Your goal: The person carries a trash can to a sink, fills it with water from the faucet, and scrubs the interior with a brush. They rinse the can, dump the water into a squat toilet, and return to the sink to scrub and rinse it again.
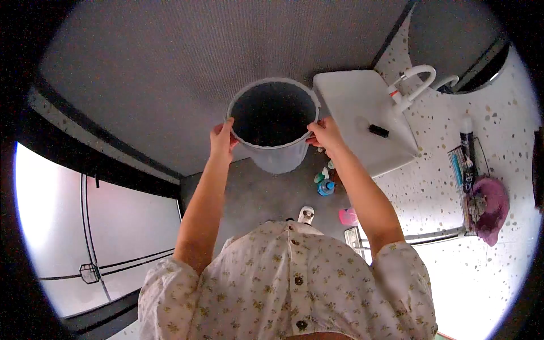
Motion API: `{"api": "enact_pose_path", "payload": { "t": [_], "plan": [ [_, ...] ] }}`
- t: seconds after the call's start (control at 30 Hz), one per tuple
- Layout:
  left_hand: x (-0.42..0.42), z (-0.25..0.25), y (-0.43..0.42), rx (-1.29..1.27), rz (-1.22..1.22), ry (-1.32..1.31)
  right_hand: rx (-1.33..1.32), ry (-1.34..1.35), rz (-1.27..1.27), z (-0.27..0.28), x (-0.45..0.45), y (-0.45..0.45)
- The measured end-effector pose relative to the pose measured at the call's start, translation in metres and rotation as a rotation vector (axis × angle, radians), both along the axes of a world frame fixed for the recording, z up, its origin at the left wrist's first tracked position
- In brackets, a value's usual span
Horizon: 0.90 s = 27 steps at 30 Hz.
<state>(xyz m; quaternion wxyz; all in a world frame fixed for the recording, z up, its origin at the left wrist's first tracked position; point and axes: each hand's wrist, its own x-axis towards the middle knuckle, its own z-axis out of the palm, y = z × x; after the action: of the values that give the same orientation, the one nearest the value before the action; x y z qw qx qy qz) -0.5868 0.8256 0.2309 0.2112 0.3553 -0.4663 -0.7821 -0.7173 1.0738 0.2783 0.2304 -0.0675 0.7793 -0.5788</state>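
Observation:
A round light-grey bin point(277, 160) hangs in front of me, its mouth tilted toward me and its inside dark. I cannot make out whether the dark inside is a liner or shadow. My left hand point(224, 137) grips the left side of its rim, thumb on top and fingers beneath. On the opposite side, my right hand point(325, 134) is closed on the rim in the same way, near the sink's edge.
To the right is a white sink point(343, 96) with a small black brush point(378, 131) in it and a white faucet point(416, 93). A wire rack with a pink cloth point(494, 209) is on the wall. Bottles point(326, 187) stand on the floor; a frosted door point(136, 226) is left.

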Motion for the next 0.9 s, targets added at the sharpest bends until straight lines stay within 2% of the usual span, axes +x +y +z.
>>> {"api": "enact_pose_path", "payload": {
  "t": [0.03, 0.1, 0.13, 0.2, 0.3, 0.37, 0.4, 0.47, 0.53, 0.57, 0.6, 0.63, 0.7, 0.8, 0.9],
  "plan": [
    [0.003, 0.003, -0.003, -0.003, -0.012, 0.004, -0.003, 0.004, -0.012, -0.004, 0.001, 0.001],
    [0.007, 0.01, -0.003, -0.079, -0.21, -0.264, 0.006, -0.08, -0.063, -0.022, 0.002, 0.005],
    [0.009, 0.015, 0.003, -0.09, -0.236, -0.259, -0.002, -0.075, -0.09, -0.027, 0.005, 0.008],
    [0.007, 0.024, 0.015, -0.366, -0.219, -0.335, -0.092, -0.052, -0.165, -0.033, 0.01, 0.012],
    [-0.02, 0.028, 0.006, -0.49, -0.309, -0.346, -0.103, -0.164, -0.131, -0.018, 0.011, 0.033],
    [-0.042, 0.048, 0.022, -0.588, -0.331, -0.34, -0.208, -0.237, -0.085, -0.023, 0.009, 0.053],
    [-0.051, 0.073, 0.034, -0.698, -0.314, -0.317, -0.217, -0.236, -0.101, -0.026, 0.007, 0.065],
    [-0.078, 0.095, 0.047, -0.878, -0.302, -0.289, -0.395, -0.306, -0.096, -0.031, 0.007, 0.086],
    [-0.112, 0.107, 0.058, -0.956, -0.316, -0.285, -0.348, -0.264, -0.104, -0.034, 0.013, 0.108],
    [-0.131, 0.114, 0.066, -1.2, -0.349, -0.276, -0.282, -0.027, -0.063, -0.041, 0.016, 0.118],
    [-0.144, 0.123, 0.077, -1.325, -0.373, -0.273, -0.212, 0.206, -0.022, -0.05, 0.019, 0.127],
    [-0.154, 0.136, 0.091, -1.451, -0.387, -0.267, -0.218, 0.201, -0.027, -0.06, 0.019, 0.135],
    [-0.173, 0.157, 0.12, -1.604, -0.54, -0.416, -0.222, 0.199, 0.025, -0.074, 0.015, 0.148],
    [-0.209, 0.156, 0.149, -1.749, -0.54, -0.522, -0.233, 0.193, 0.039, -0.077, 0.014, 0.179],
    [-0.234, 0.171, 0.168, -1.763, -0.623, -0.595, -0.216, 0.172, 0.033, -0.077, 0.009, 0.213]
  ]
}}
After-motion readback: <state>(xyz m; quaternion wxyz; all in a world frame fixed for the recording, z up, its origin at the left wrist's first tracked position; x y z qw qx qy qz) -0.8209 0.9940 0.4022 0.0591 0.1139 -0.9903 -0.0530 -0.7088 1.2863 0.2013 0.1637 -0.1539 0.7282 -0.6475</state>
